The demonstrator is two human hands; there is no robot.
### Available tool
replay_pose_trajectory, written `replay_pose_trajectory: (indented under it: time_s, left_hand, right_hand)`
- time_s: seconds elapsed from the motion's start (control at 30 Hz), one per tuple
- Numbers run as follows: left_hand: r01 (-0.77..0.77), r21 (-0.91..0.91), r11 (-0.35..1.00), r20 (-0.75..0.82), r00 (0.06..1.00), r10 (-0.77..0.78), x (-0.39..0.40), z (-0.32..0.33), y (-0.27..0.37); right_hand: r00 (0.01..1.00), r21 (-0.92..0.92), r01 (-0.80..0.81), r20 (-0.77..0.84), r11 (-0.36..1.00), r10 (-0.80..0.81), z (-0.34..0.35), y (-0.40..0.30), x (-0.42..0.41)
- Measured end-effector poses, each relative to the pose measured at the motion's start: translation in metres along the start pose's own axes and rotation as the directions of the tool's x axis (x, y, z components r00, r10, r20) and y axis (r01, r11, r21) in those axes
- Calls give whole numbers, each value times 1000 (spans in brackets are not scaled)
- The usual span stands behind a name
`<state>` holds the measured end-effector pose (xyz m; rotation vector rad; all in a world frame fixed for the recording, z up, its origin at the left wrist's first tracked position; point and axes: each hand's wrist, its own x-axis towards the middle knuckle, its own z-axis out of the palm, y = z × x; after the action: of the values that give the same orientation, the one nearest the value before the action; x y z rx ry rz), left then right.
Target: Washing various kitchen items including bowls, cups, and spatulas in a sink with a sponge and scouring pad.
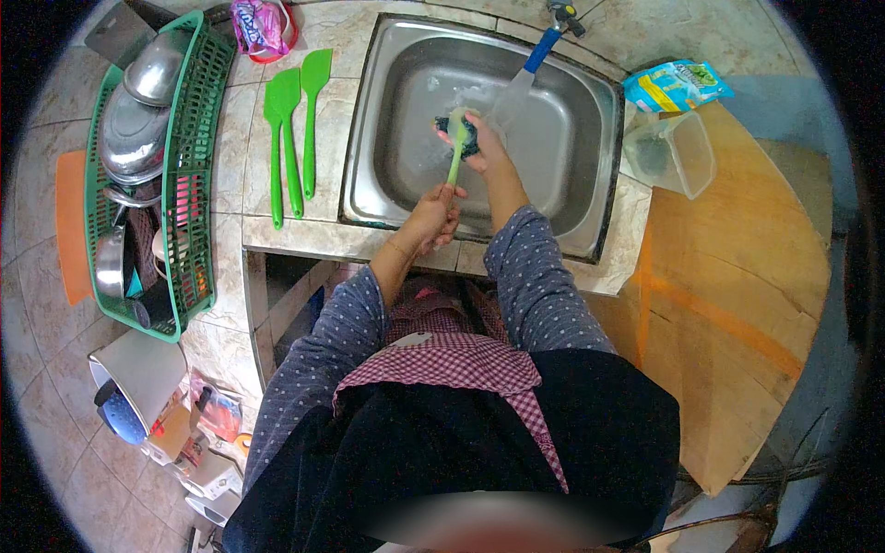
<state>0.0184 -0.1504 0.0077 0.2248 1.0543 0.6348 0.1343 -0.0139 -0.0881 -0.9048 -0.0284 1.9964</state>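
Over the steel sink [553, 166], my left hand [435, 218] grips the lower handle of a light green kitchen utensil [456, 155], a spoon or spatula. Its pale head points away from me. My right hand [487, 145] presses a dark scouring pad [470, 142] around that head, and the pad is partly hidden by fingers and utensil. From a tap [567, 17] with a blue sleeve [543, 50], what looks like running water falls just beyond my right hand. Whitish suds lie on the basin floor. On the tiles left of the sink lie three green spatulas [290, 138].
A green plastic basket [187, 152] of metal bowls and pans stands at the left. Behind the spatulas is a pink packet [259, 26] in a red-rimmed container. To the right are a blue pouch [677, 84], a clear plastic tub [671, 153] and a brown cardboard sheet [733, 276].
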Motion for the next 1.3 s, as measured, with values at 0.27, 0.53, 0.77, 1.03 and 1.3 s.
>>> replay_pose_trajectory:
  time_s: [0.27, 0.53, 0.77, 1.03, 1.3]
  left_hand:
    - [52, 60, 997, 30, 998, -54, -10, 4, -12]
    - [59, -4, 998, 51, 997, -59, -10, 3, -9]
    - [76, 2, 997, 48, 996, -76, -11, 10, -19]
    - [68, -55, 996, 63, 996, -64, 1, 7, -13]
    - [125, -49, 991, 14, 992, -124, 25, 0, 8]
  right_hand:
    - [918, -259, 151, -321, 954, -233, -10, -6, 11]
    - [981, -302, 113, -117, 947, -154, -4, 0, -8]
    - [685, -676, 248, -385, 694, -619, -8, -1, 4]
    - [602, -658, 373, -365, 654, -710, -21, 29, 19]
    - [890, -550, 208, -237, 809, -390, 5, 33, -27]
